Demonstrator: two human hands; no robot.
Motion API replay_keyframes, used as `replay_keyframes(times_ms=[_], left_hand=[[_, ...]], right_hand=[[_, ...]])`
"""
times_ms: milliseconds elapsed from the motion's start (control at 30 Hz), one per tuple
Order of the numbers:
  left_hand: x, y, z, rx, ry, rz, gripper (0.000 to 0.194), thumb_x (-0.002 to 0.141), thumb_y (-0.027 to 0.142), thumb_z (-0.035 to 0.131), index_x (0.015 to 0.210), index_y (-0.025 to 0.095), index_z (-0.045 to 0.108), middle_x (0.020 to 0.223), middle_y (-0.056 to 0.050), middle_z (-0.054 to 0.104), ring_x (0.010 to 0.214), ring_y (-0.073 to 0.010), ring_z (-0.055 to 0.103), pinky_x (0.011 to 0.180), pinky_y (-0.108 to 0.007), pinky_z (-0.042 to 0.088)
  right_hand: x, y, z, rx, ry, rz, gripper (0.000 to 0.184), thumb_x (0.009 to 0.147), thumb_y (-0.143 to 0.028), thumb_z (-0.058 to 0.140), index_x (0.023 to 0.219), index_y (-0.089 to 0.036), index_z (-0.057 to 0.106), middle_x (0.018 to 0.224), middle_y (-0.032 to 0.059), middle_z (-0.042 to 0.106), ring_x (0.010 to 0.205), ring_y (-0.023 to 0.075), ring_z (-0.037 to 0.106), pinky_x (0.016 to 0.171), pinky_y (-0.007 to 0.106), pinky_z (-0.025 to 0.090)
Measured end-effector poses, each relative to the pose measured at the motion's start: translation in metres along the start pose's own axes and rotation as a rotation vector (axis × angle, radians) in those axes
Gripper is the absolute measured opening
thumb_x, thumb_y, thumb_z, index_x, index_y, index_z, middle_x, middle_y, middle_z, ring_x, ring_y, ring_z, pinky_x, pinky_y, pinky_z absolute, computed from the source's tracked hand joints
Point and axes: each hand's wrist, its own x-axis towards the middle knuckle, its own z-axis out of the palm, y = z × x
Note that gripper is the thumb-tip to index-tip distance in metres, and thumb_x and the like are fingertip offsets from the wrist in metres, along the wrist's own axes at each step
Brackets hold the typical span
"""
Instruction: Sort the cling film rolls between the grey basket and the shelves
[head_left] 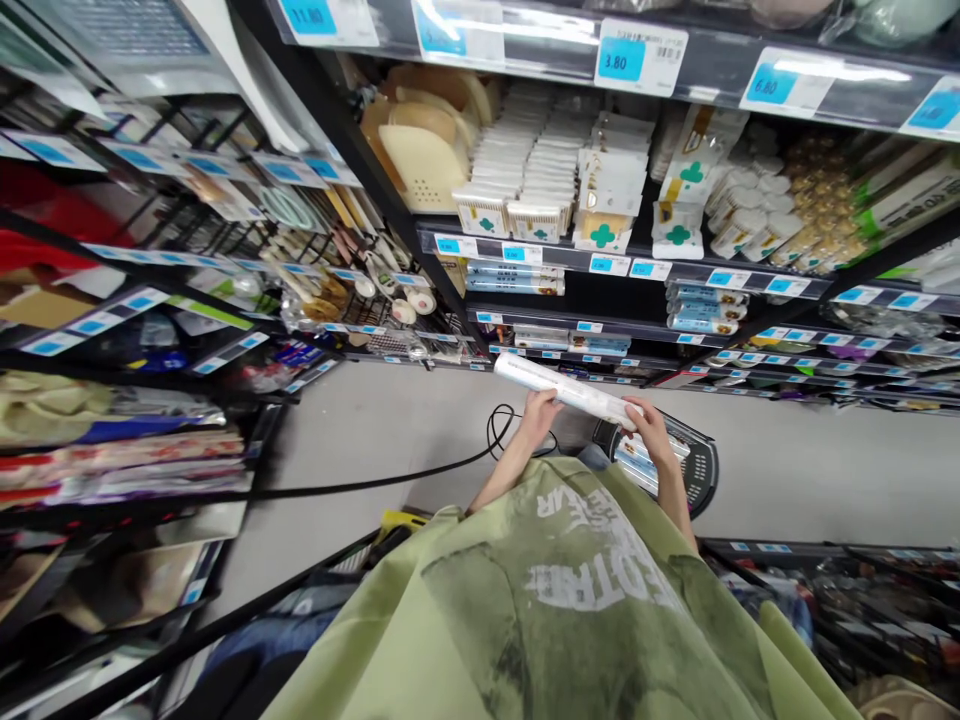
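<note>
I hold a long white roll in clear wrapping [564, 389] level in front of me with both hands. My left hand [538, 412] grips it from below near its middle. My right hand [649, 424] is closed over its right end. Under the roll, on the grey floor, stands a black wire basket [697, 470] with several blue-and-white packs in it. My green shirt fills the lower middle of the view.
Store shelves with blue price tags rise ahead, holding white boxes [540, 165], cotton items and more rolls [514, 278]. A second shelf run with kitchenware and cloths lines the left. A black cable [390, 482] crosses the floor. More goods sit at lower right.
</note>
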Motion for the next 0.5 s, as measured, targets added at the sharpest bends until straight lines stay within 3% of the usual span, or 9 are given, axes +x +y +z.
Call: replay_keyframes(times_ms=[100, 200, 333, 500], left_hand=[[0.009, -0.006, 0.001, 0.042, 0.131, 0.015, 0.042, 0.071, 0.023, 0.088, 0.108, 0.022, 0.068, 0.108, -0.005, 0.077, 0.107, -0.0239, 0.071, 0.091, -0.039, 0.063], [0.023, -0.002, 0.005, 0.072, 0.174, 0.042, 0.049, 0.075, 0.028, 0.093, 0.117, 0.022, 0.067, 0.122, -0.007, 0.075, 0.107, -0.0215, 0.071, 0.089, -0.037, 0.065], [0.046, 0.02, 0.006, 0.082, 0.294, 0.082, 0.056, 0.078, 0.035, 0.096, 0.124, 0.024, 0.067, 0.122, -0.007, 0.075, 0.096, -0.0177, 0.072, 0.088, -0.038, 0.068], [0.064, 0.045, 0.002, 0.115, 0.356, 0.121, 0.062, 0.074, 0.04, 0.099, 0.126, 0.025, 0.069, 0.111, -0.003, 0.074, 0.08, -0.0119, 0.067, 0.087, -0.034, 0.067]], right_hand=[[0.007, 0.009, 0.008, 0.105, 0.033, 0.06, 0.059, 0.074, -0.077, 0.087, 0.097, -0.024, 0.076, 0.066, 0.0021, 0.07, 0.047, 0.0196, 0.059, 0.042, 0.033, 0.048], [0.015, 0.016, 0.015, 0.25, 0.027, 0.101, 0.064, 0.077, -0.083, 0.079, 0.102, -0.025, 0.071, 0.084, 0.0057, 0.079, 0.06, 0.0244, 0.07, 0.045, 0.034, 0.053], [0.019, 0.023, 0.015, 0.329, 0.051, 0.098, 0.064, 0.076, -0.071, 0.087, 0.121, -0.029, 0.069, 0.114, 0.0082, 0.083, 0.08, 0.0268, 0.08, 0.059, 0.038, 0.064], [0.016, 0.03, 0.01, 0.317, 0.101, 0.095, 0.059, 0.074, -0.059, 0.093, 0.121, -0.03, 0.072, 0.12, 0.0108, 0.082, 0.088, 0.03, 0.081, 0.072, 0.044, 0.069]])
